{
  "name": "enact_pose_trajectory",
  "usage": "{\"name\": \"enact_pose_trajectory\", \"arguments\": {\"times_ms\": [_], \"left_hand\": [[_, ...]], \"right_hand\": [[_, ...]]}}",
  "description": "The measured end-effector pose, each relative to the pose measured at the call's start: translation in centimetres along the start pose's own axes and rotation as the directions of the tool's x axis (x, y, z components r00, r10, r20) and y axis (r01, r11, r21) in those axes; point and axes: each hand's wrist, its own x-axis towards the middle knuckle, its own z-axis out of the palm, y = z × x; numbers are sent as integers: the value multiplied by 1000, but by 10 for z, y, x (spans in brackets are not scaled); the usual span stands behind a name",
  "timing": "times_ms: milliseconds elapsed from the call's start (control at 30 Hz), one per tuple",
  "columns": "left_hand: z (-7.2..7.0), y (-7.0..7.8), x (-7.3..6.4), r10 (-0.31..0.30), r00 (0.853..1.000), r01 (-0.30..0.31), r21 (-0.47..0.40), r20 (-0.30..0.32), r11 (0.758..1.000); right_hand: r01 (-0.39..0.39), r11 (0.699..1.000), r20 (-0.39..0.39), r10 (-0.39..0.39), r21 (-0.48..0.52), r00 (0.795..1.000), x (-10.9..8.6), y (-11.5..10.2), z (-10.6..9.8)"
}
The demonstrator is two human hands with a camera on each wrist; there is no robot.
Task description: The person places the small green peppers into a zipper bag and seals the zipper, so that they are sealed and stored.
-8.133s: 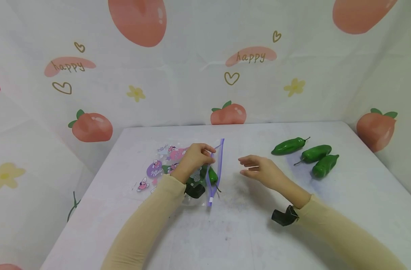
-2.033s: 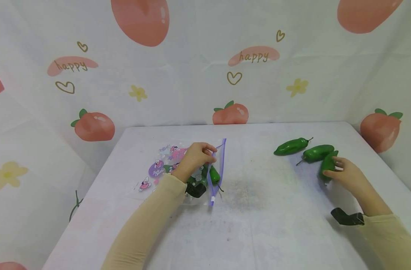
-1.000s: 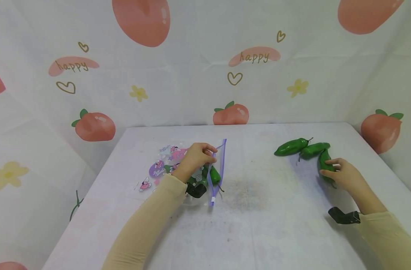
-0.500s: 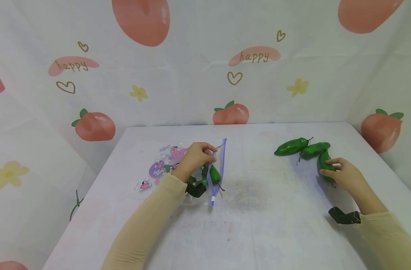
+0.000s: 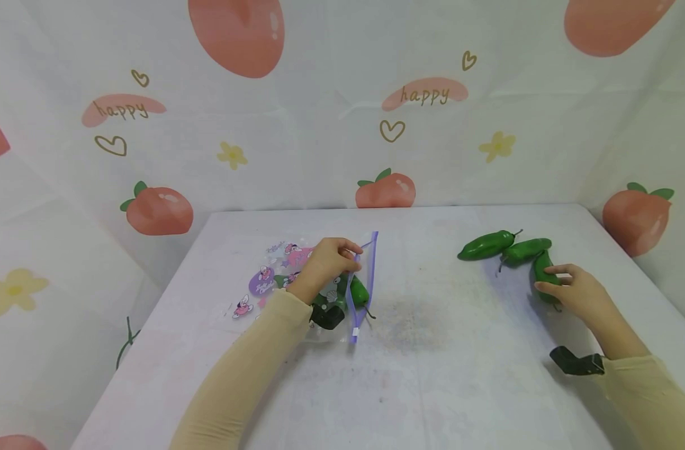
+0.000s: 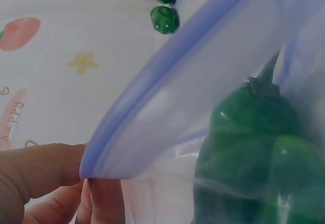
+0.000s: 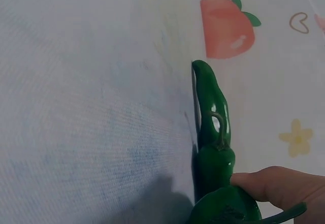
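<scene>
My left hand [image 5: 322, 267] pinches the purple zip edge of a clear printed zip bag [image 5: 262, 282], and the mouth gapes to the right. Inside lie green peppers; one pepper [image 5: 358, 292] has its stem poking out at the opening. In the left wrist view, thumb and fingers hold the zip strip [image 6: 137, 89] beside the bagged peppers [image 6: 244, 127]. At the right, my right hand [image 5: 584, 300] holds a green pepper [image 5: 542, 270] between thumb and fingers, its stem towards me. In the right wrist view the thumb [image 7: 277, 186] lies against this pepper [image 7: 223, 206].
Two more green peppers lie just beyond the right hand: one in the middle [image 5: 525, 251], touching or nearly touching the held one, and one farther left [image 5: 483, 245]. The white table [image 5: 421, 387] ends at a printed cloth backdrop [image 5: 320, 144].
My right hand has gone from near the bag to the right-hand pepper and turned it stem towards me; the middle pepper has shifted slightly left. The left hand stays on the bag.
</scene>
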Motion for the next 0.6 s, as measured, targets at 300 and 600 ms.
{"name": "enact_pose_trajectory", "arguments": {"times_ms": [300, 600], "left_hand": [[0, -1, 0, 4, 1000, -4, 0, 8, 1000], [0, -1, 0, 4, 1000, -4, -9, 11, 1000]], "right_hand": [[52, 999, -36, -52, -3, 998, -2, 2, -4], [63, 998, -69, -62, 9, 996, -9, -8, -8]]}}
